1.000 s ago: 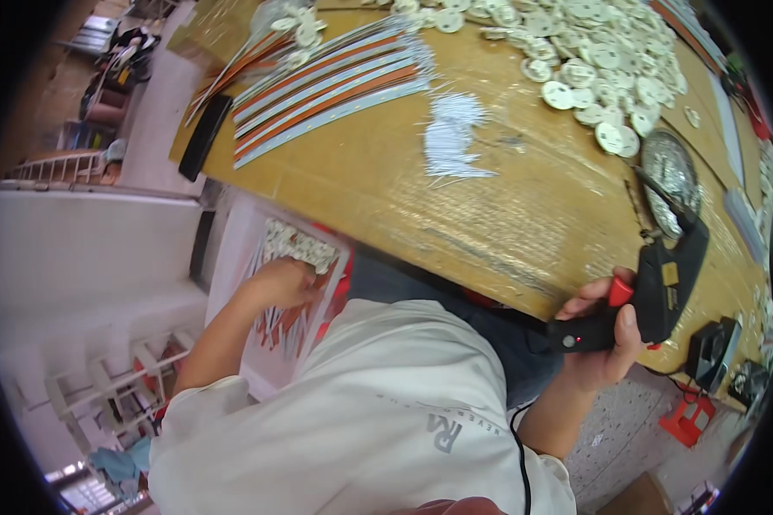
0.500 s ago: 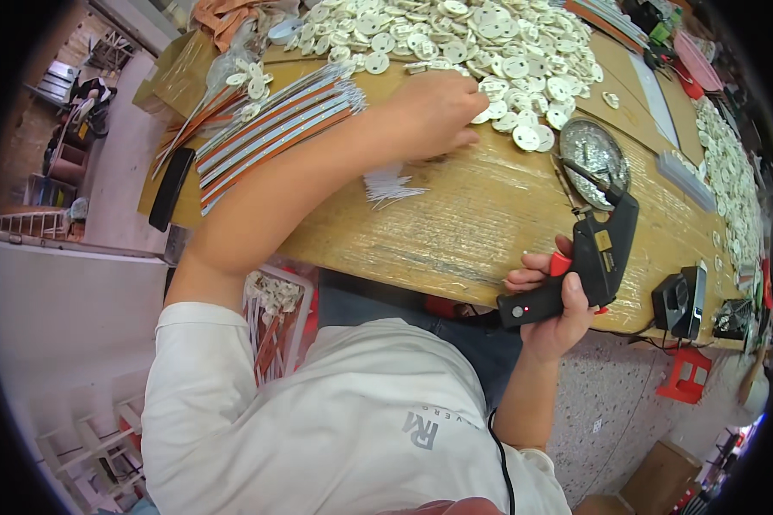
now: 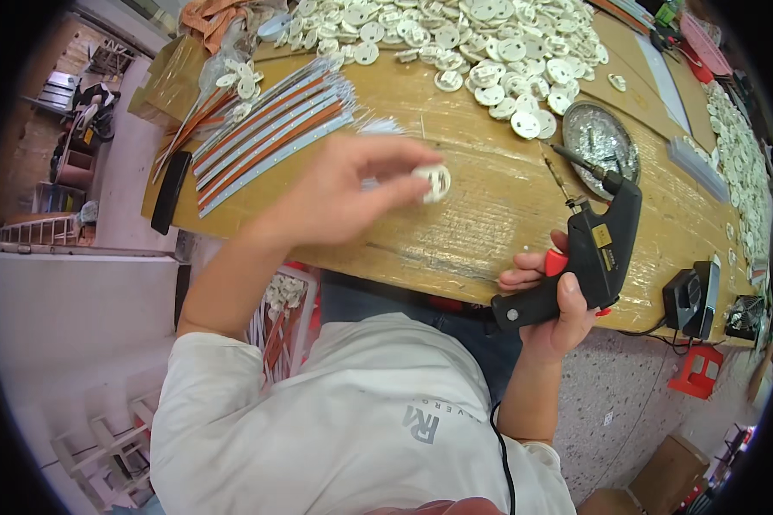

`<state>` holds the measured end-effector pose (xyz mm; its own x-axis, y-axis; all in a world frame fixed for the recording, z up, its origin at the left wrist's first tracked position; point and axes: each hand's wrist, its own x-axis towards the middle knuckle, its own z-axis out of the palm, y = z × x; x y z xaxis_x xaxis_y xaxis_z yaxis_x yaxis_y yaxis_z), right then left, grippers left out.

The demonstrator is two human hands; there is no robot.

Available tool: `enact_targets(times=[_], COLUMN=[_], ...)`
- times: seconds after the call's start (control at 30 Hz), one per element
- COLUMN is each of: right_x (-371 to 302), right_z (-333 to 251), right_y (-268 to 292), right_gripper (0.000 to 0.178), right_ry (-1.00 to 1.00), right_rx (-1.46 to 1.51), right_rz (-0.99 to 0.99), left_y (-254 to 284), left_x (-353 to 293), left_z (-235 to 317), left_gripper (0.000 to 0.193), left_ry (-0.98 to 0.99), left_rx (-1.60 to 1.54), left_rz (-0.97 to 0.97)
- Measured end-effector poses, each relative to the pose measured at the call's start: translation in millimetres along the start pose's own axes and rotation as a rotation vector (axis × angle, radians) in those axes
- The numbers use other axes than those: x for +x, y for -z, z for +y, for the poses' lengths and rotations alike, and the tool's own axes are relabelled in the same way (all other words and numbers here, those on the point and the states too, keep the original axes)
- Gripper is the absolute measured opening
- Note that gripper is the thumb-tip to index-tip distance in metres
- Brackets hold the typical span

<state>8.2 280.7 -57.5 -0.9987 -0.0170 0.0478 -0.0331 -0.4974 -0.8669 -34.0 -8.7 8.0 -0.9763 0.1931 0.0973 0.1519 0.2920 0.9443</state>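
Observation:
My left hand (image 3: 339, 193) is a little blurred over the middle of the table. It pinches a small round white plastic disc (image 3: 436, 184) between thumb and fingertips. Low on the right, my right hand (image 3: 565, 322) is wrapped round the grip of a black soldering gun (image 3: 599, 245) with a red trigger (image 3: 556, 262). The gun's tip and thin feed tube point up and to the left, next to a round metal dish (image 3: 594, 129). Thin white wires (image 3: 380, 126) lie just beyond my left hand, partly covered by it.
White discs (image 3: 489, 51) are heaped at the table's far side, with more discs (image 3: 734, 163) at the far right. Blue-white and orange strips (image 3: 270, 129) lie at left beside a black bar (image 3: 172, 190). A black stand (image 3: 691, 296) sits at the right edge.
My left hand has come back from the edge of the disc heap toward me and to the left, bringing one disc. My right hand holds the soldering gun almost where it was.

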Motion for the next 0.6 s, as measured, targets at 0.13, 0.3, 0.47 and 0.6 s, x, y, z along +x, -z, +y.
enact_targets(times=[0.13, 0.3, 0.47, 0.6], right_x=[1.5, 2.0, 0.2, -0.8], right_z=[-0.5, 0.6, 0.6, -0.6], right_y=[0.5, -0.8, -1.4, -2.4], right_gripper=[0.062, 0.062, 0.062, 0.062], right_ry=[0.014, 0.019, 0.041, 0.029], right_rx=[-0.056, -0.077, -0.094, -0.103], right_rz=[-0.033, -0.04, -0.039, -0.03], left_y=[-13.3, -25.2, -40.2, -41.0], left_x=[-45.3, -60.0, -64.5, -67.8], left_z=[-4.0, -17.6, -26.4, -31.4], left_gripper=[0.033, 0.032, 0.031, 0.034], left_ry=[-0.039, -0.211, -0.317, -0.347], left_rx=[0.266, 0.604, 0.649, 0.695], left_rz=[-0.06, 0.131, 0.261, 0.281])
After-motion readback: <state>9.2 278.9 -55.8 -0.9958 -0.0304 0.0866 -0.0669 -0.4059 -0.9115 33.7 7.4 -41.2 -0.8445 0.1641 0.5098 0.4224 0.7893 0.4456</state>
